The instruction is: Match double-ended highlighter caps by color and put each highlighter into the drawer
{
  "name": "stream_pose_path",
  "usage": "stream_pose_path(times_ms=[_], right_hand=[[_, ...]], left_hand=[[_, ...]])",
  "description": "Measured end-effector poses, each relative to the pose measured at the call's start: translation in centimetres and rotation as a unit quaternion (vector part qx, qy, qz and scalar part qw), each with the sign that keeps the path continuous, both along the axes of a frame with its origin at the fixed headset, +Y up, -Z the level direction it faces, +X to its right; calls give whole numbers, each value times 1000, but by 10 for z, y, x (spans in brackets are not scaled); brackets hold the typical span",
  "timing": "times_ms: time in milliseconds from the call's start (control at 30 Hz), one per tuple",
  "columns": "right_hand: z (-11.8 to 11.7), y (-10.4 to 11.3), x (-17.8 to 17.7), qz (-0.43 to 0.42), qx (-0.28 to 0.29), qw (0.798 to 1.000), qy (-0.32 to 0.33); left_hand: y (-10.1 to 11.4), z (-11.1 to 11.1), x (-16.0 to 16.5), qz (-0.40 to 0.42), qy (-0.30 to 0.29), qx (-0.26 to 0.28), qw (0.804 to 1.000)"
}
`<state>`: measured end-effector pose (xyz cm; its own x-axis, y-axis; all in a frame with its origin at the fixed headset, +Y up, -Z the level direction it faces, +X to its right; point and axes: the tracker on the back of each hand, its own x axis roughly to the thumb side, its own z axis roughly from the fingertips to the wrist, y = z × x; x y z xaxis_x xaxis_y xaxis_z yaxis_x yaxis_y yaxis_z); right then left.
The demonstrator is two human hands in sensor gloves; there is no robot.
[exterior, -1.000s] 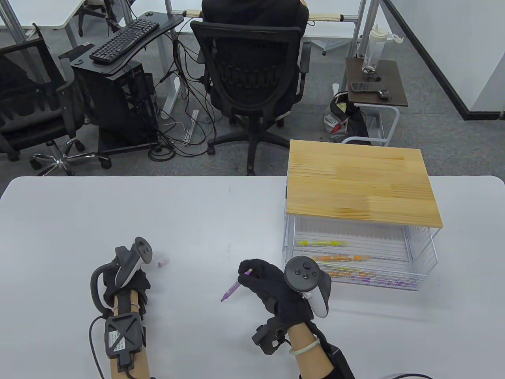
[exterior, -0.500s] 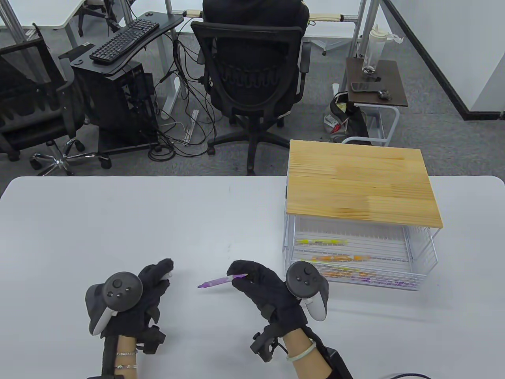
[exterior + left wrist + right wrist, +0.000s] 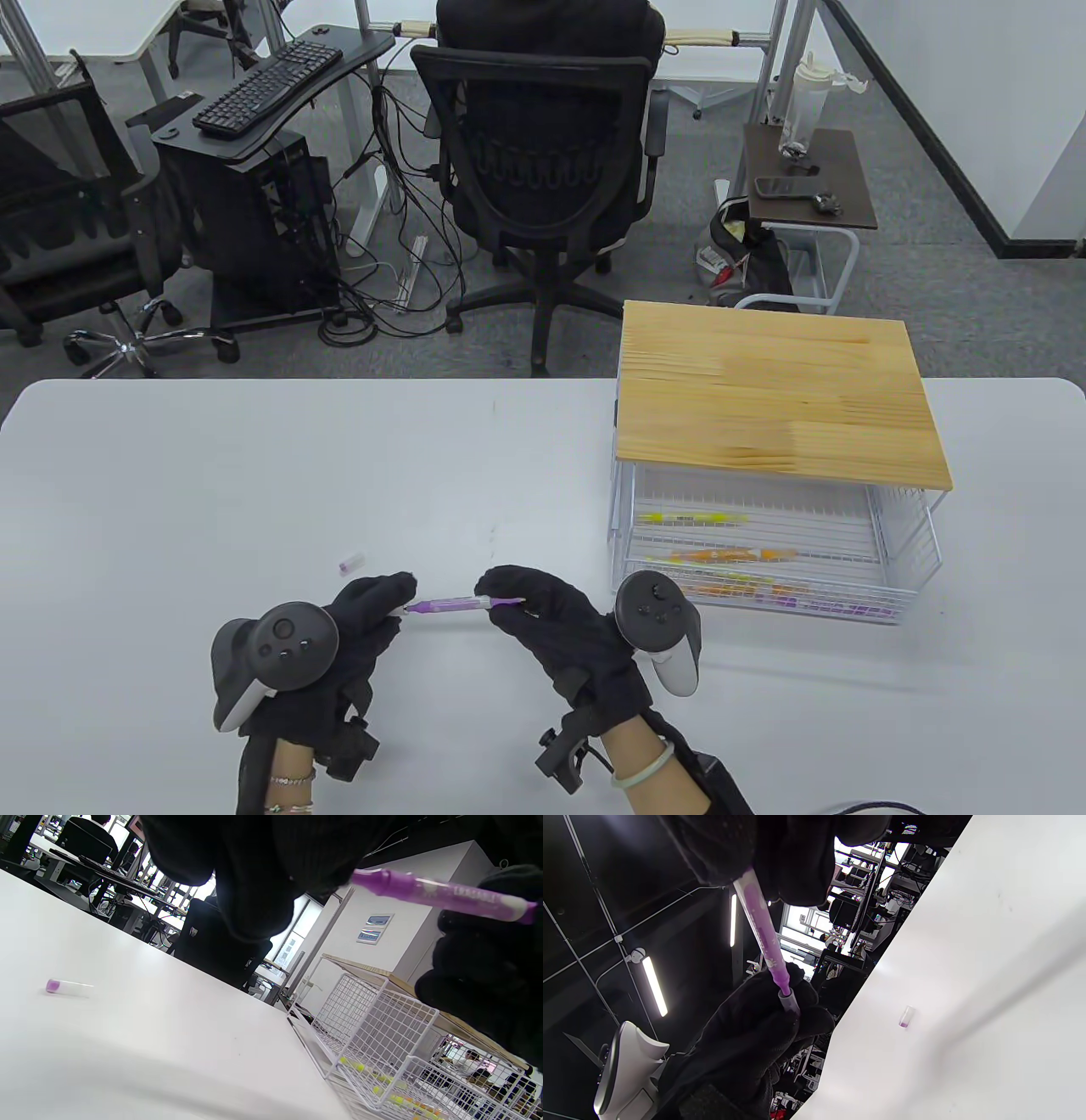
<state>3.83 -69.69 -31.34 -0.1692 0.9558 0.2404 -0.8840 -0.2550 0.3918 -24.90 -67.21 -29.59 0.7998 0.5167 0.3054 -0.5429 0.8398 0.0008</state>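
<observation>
This is an open-plan office. Beyond the white table (image 3: 254, 458), at about eleven o'clock, a black keyboard (image 3: 267, 87) lies on a dark desk (image 3: 339, 51) above a computer tower (image 3: 246, 221) trailing tangled cables (image 3: 399, 280) over grey carpet (image 3: 916, 263). At twelve o'clock a person (image 3: 547, 25) sits in a mesh swivel chair (image 3: 534, 170), back turned. Another office chair (image 3: 76, 255) stands at ten o'clock. At one o'clock a small side table (image 3: 810, 182) carries a phone (image 3: 785, 187) and a bottle (image 3: 806, 106).
</observation>
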Motion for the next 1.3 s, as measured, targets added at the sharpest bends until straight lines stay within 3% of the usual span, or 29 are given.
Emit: stream_pose_path(times_ms=[267, 500, 900, 1033, 1300], right_hand=[[-7, -11, 1, -4, -32, 999, -7], [-11, -13, 14, 24, -22, 998, -47], [-11, -16, 22, 16, -39, 997, -66], [-14, -15, 22, -17, -53, 998, -41], [-14, -18, 24, -54, -81, 994, -41]], left_hand=[[-3, -2, 2, 39, -17, 8, 999], [5, 0, 4, 108, -61, 19, 992], [1, -5, 17, 91, -62, 28, 994], [-2, -7, 20, 93, -64, 22, 993], [3, -1, 29, 80, -53, 62, 994]])
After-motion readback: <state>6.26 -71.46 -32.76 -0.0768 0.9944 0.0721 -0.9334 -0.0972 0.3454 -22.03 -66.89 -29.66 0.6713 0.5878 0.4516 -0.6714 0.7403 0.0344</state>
